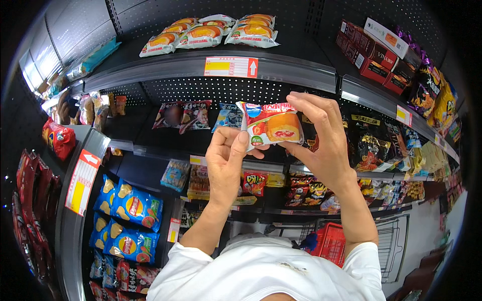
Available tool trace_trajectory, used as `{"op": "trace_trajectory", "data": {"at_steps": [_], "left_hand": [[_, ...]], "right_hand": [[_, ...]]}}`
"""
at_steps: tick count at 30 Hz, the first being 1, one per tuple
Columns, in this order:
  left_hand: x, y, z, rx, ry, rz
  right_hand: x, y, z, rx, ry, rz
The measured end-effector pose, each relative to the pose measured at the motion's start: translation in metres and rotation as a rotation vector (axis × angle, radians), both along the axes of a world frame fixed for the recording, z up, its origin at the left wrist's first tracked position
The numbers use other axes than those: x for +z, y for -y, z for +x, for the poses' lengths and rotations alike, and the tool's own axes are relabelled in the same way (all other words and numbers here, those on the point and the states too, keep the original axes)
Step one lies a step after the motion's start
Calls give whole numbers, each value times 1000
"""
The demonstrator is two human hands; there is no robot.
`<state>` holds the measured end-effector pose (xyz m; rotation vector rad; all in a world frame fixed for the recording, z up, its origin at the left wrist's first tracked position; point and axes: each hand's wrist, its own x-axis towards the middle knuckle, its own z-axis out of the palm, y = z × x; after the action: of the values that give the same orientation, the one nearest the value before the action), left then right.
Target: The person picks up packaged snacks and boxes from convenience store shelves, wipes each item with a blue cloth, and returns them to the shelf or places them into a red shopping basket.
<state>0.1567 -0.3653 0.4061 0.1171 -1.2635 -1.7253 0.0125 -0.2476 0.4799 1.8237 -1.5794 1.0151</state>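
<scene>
A wrapped snack cake packet (273,126), with a strawberry-filled roll pictured on its front, is held up before the shelves. My left hand (226,158) grips its left end, thumb in front and fingers behind. At the other end, my right hand (325,135) spans the packet between thumb below and fingertips at the upper corner. Behind my hands, several similar-sized snack bags (184,116) lie on the middle shelf, along with a blue bag (227,116) partly covered by the held packet.
Orange-and-white cake packets (203,32) lie on the upper shelf (180,66). Blue Lay's chip bags (131,205) hang or stand at lower left. Red boxes (380,60) sit at upper right. Below, near my body, is a red plastic basket (331,242).
</scene>
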Motion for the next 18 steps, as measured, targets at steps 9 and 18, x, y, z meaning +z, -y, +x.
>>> {"op": "trace_trajectory", "data": {"at_steps": [9,18], "left_hand": [[0,15,6,222,66,-120],[4,10,6,214,157,-328]], "right_hand": [[0,-3,4,71,361,68],[-8,-3,16,235,707,468]]}}
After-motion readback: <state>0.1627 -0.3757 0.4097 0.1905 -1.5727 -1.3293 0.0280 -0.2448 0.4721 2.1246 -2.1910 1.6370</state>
